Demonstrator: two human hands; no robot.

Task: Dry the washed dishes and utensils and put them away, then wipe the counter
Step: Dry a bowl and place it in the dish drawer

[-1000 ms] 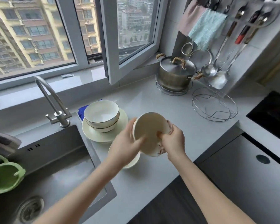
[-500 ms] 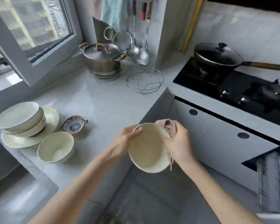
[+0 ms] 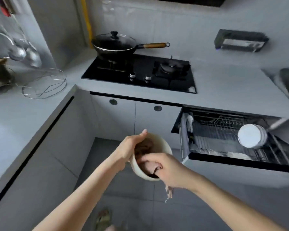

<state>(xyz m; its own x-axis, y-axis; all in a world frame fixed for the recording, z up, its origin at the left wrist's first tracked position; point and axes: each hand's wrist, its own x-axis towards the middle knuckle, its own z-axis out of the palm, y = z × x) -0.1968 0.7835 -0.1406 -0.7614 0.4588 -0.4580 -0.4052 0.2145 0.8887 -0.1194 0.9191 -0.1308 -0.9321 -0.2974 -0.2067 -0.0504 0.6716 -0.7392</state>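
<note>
A cream bowl (image 3: 163,145) is held over the floor in front of the corner cabinets, its mouth turned toward me. My left hand (image 3: 129,150) grips its left rim. My right hand (image 3: 167,167) grips a pinkish cloth (image 3: 148,167) and presses it inside the bowl; a frayed end of the cloth hangs below the wrist. To the right, a pulled-out wire dish drawer (image 3: 227,157) holds a stack of white bowls (image 3: 251,135) lying on their side.
A black hob (image 3: 140,72) carries a lidded wok (image 3: 114,45) with a wooden handle. A wire trivet (image 3: 43,84) and hanging ladles (image 3: 26,54) sit on the left counter (image 3: 15,114). A dark box (image 3: 240,40) is mounted on the wall at right.
The view has swung right from the sink counter to the hob and open drawer. The bowl has turned so its inside faces me, and my right hand now has the cloth inside it.
</note>
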